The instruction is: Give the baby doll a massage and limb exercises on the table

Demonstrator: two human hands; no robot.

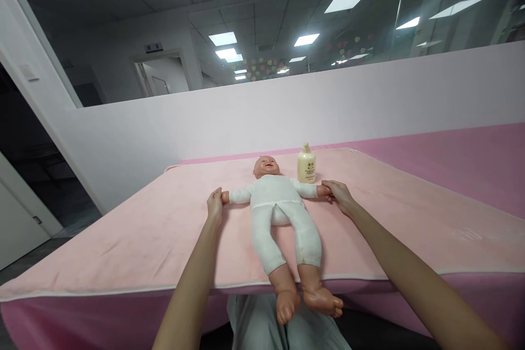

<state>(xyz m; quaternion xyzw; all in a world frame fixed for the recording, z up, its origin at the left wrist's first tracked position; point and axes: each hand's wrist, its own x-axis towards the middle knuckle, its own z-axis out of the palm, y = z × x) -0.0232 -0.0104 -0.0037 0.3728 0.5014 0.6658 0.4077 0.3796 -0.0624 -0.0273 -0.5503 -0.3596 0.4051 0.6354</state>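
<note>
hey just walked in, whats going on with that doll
Someone's left hand holds one hand of the doll, and their right hand holds the other. It lies on its back on a pink towel, arms spread, feet out past the near edge. A bottle stands upright beyond the arm on the right.

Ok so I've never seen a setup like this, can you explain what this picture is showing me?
There's no machine here, just a person working bare-handed. The picture comes from a camera worn on the head, looking forward and down. A doll in white lies face up on a pink blanket, its feet past the near edge. The left hand holds one of the doll's hands, and the right hand holds the other. A pale yellow bottle stands beside the doll.
</note>
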